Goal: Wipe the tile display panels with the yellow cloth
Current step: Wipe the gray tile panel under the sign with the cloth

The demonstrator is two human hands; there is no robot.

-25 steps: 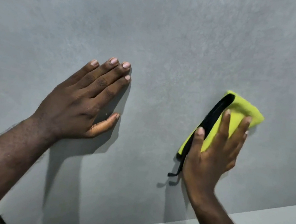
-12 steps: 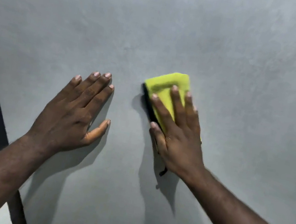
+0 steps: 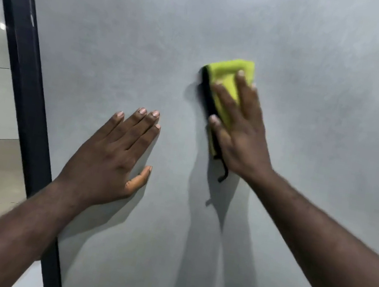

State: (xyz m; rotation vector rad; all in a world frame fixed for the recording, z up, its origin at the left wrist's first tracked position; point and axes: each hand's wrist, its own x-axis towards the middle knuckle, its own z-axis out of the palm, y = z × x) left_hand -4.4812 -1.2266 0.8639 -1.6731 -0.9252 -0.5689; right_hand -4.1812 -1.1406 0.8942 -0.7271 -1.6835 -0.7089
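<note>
Right grip (image 3: pixel 241 136) spread flat, pressing yellow cloth (image 3: pixel 229 75) on tile panel (image 3: pixel 312 113); left grip (image 3: pixel 109 158) splayed to its left, bracing. Needs even pressure, overlapping passes; watch dangling black loop (image 3: pixel 223 173).

head cam | faces forward-down | close to tile panel (image 3: pixel 304 161)

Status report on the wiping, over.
Left hand flat on grey matte tile panel. Right hand presses folded yellow cloth with black edge to panel. Only left hand near cloth's path.

Matt, mottled grey tile panel (image 3: pixel 227 25); soft yellow cloth (image 3: pixel 229 75); dark painted frame (image 3: pixel 28 73).
</note>
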